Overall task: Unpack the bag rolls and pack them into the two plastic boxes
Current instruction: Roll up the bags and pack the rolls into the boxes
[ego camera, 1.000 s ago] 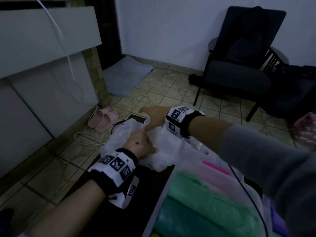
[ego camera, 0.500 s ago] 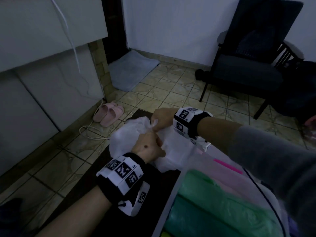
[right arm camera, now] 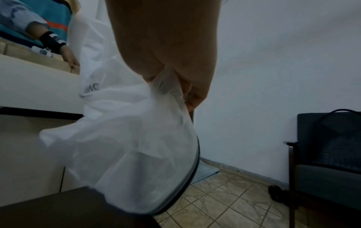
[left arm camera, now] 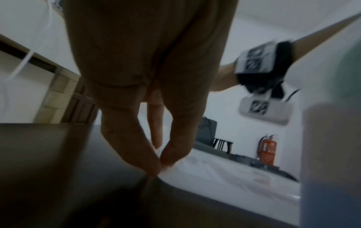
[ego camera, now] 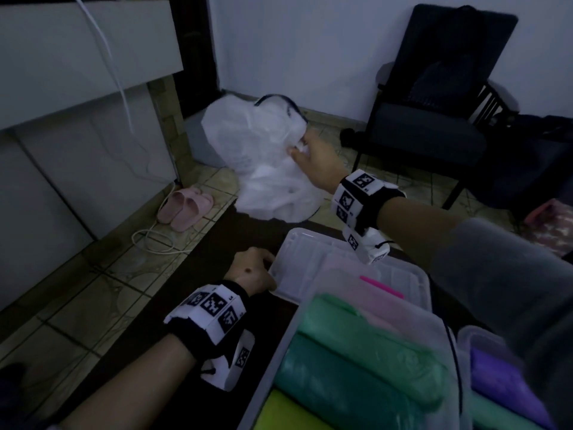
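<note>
My right hand (ego camera: 299,148) grips a crumpled white plastic bag (ego camera: 263,162) and holds it up beyond the far edge of the dark table (ego camera: 192,305). The right wrist view shows the bag (right arm camera: 126,138) hanging from that hand (right arm camera: 175,86). My left hand (ego camera: 263,268) pinches the near left corner of a clear plastic lid (ego camera: 313,262) lying flat on the table; thumb and finger of the left hand (left arm camera: 160,165) meet on that corner. Nearer me a clear plastic box (ego camera: 274,364) holds green bag rolls (ego camera: 356,346) and a pink one (ego camera: 372,293). A second box (ego camera: 465,333) at the right holds a purple roll (ego camera: 502,380).
Pink slippers (ego camera: 186,206) and a coiled white cable (ego camera: 155,240) lie on the tiled floor beside a white cabinet (ego camera: 77,135). A dark armchair (ego camera: 434,119) stands against the back wall. A red fire extinguisher (left arm camera: 268,148) shows in the left wrist view.
My right hand has lifted the white bag off the table, up and away, uncovering the clear lid. My left hand has let go of the bag and now pinches the lid's corner.
</note>
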